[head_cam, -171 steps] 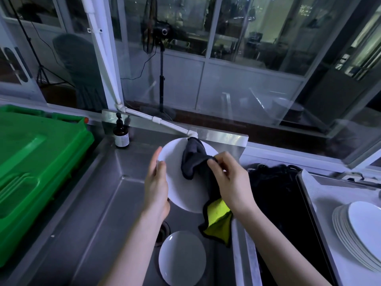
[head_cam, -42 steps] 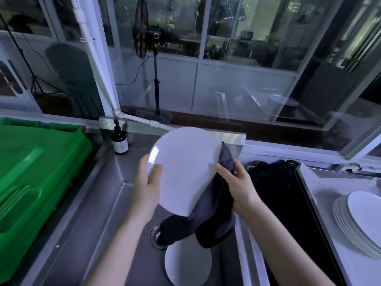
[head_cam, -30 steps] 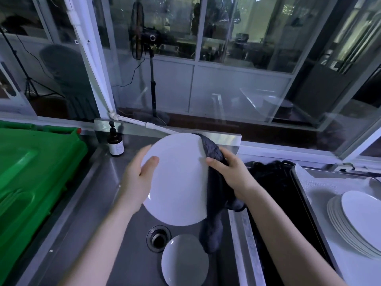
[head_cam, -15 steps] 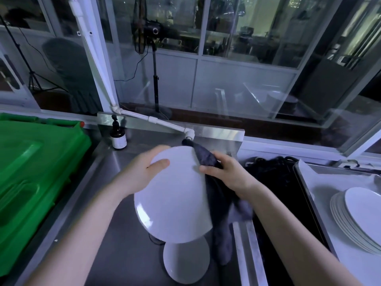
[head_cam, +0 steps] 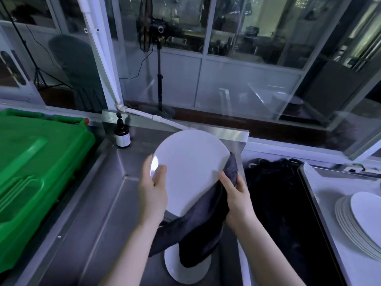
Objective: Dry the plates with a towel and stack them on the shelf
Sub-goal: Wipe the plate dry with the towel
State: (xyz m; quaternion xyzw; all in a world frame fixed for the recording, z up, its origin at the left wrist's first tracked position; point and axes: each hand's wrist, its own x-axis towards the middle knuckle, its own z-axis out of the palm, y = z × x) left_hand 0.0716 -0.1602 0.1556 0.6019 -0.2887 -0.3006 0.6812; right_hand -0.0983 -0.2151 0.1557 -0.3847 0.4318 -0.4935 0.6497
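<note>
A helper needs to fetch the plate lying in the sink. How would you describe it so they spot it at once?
Find the steel sink between the green bin and the tray of stacked plates. On its floor, nearest the person, a white plate lies flat under the dangling dark towel. Unlike the raised plate between the left hand and right hand, nobody touches it.

The towel (head_cam: 198, 228) covers the lower rim of the held plate (head_cam: 189, 172) and the top of a second plate (head_cam: 185, 272) in the sink (head_cam: 99, 223). The left hand (head_cam: 152, 195) shows its thumb; its fingers are mostly behind the plate. The plate stack (head_cam: 358, 221) runs off the right edge, the green bin (head_cam: 31, 172) off the left. We cannot read the bottle's (head_cam: 122, 135) label.
</note>
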